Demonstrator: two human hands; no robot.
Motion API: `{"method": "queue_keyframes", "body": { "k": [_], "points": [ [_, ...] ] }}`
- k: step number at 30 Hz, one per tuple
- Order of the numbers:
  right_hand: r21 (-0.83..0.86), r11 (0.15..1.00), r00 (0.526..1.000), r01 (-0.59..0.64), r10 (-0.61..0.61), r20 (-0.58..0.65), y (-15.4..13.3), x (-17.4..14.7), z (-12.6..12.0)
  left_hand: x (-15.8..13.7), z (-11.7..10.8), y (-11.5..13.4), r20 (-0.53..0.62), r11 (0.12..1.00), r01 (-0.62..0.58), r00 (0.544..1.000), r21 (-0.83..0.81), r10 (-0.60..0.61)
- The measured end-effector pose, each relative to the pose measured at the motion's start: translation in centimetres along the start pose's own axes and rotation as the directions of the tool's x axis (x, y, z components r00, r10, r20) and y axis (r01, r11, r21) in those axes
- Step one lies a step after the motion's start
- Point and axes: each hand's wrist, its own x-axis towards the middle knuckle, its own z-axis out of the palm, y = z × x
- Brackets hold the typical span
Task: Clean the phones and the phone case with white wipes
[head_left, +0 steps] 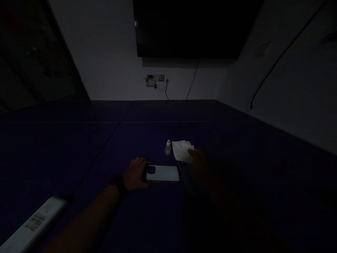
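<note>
In dim light, my left hand (137,173) grips the left end of a phone case (166,173), its thumb and fingers around the edges. The case has a dark rim, a pale back and a camera cutout at the left. My right hand (198,162) pinches a folded white tissue (181,150) between thumb and fingers. A dark phone (190,179) lies beneath the right hand, partly hidden by it and hard to make out. Just left of the tissue stands a small dropper bottle (167,149) with a white cap, upright on the dark blue surface.
A long white box (35,223) with printed marks lies at the lower left. The dark blue tabletop (100,140) reaches back to a wall with sockets and cables (155,80). A large black screen (195,28) hangs above.
</note>
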Motion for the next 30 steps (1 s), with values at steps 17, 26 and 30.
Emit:
{"method": "queue_keyframes", "body": {
  "k": [17, 26, 30],
  "points": [
    [-0.106, 0.637, 0.4, 0.764, -0.338, 0.852, -4.1, -5.9, 4.8, 0.2, 0.6, -0.3, -0.005, 0.999, -0.018, 1.0, -0.028, 0.018],
    [-0.04, 0.633, 0.349, 0.773, -0.372, 0.86, -4.3, -5.4, 4.4, 0.1, 0.5, -0.3, -0.008, 0.999, -0.035, 0.999, -0.023, 0.034],
    [-0.042, 0.635, 0.359, 0.771, -0.379, 0.853, -3.9, -4.9, 3.6, 0.1, 0.3, -0.2, -0.018, 0.999, -0.034, 0.999, -0.004, 0.034]
  ]
}}
